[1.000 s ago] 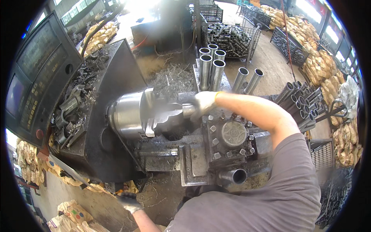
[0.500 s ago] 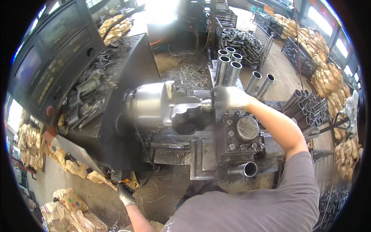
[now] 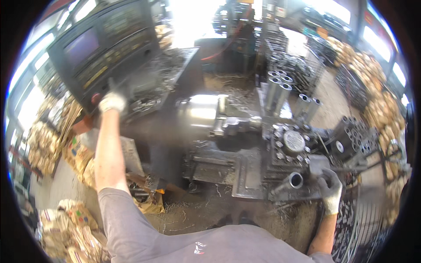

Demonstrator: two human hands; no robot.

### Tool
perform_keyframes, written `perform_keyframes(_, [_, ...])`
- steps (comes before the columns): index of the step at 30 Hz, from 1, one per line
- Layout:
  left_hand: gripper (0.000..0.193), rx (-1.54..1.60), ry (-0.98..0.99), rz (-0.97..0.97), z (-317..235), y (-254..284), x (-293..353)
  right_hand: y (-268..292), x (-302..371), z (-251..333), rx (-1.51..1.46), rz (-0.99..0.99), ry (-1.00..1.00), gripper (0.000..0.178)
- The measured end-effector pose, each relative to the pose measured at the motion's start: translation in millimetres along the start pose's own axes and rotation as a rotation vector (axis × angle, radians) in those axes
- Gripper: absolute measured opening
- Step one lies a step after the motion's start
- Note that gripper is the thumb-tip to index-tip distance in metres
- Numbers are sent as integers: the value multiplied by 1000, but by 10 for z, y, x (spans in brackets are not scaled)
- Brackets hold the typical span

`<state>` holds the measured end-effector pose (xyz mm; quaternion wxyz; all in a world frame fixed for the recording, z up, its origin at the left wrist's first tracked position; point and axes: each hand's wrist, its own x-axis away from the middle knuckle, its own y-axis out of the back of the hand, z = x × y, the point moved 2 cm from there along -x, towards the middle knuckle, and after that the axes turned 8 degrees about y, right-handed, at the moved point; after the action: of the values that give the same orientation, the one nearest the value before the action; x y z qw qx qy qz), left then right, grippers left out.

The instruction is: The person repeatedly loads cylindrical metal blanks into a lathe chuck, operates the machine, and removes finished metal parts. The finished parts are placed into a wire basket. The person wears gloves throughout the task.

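My left hand (image 3: pixel 113 101), in a whitish work glove, is raised in front of the lathe's dark control panel (image 3: pixel 107 52), beside a red knob (image 3: pixel 96 98). Motion smears its fingers. Low on the right, my gloved right hand (image 3: pixel 330 188) has its fingers curled at the edge of a grey metal block (image 3: pixel 319 164); what they close on is hidden. Left of that hand lies a metal tube (image 3: pixel 290 182), below the bolted square tool post (image 3: pixel 294 141). A shiny chuck (image 3: pixel 204 111) at the centre holds a metal workpiece (image 3: pixel 237 124).
Several upright tubes (image 3: pixel 277 94) stand behind the tool post, with more stacked tubes (image 3: pixel 351 133) at the right. Metal shavings (image 3: pixel 175 215) litter the floor. Paper sacks (image 3: pixel 70 228) lie at lower left; wire crates of parts (image 3: pixel 298 65) stand at the back.
My left hand has risen from low beside the machine to the control panel. My right hand has moved from beside the workpiece down to the near right of the tool post. The view has shifted.
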<state>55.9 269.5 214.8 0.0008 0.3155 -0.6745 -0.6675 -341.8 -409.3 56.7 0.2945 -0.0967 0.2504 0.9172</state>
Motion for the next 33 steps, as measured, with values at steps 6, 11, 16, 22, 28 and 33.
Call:
perform_keyframes(6, [47, 668, -445, -524, -549, 431, 1844, 163, 438, -129, 28, 61, 21, 35])
perform_keyframes(11, [27, 835, -421, 268, -426, -287, 4589, 14, 520, -464, 16, 254, -85, 42])
perform_keyframes(16, [41, 530, 157, 1097, 540, -1347, 6652, -332, 345, -643, 56, 515, 183, 71])
perform_keyframes(22, [42, 478, 325, 992, 891, -752, 7432, -1135, 325, -576, 145, 534, 167, 50])
perform_keyframes(28, [42, 560, 625, 749, 1757, -150, 8441, -2003, 1735, 179, -160, 929, 506, 25])
perform_keyframes(33, [47, 511, 1145, 520, 2766, 420, 10073, -2387, 4028, 1187, -74, 1706, 684, 46])
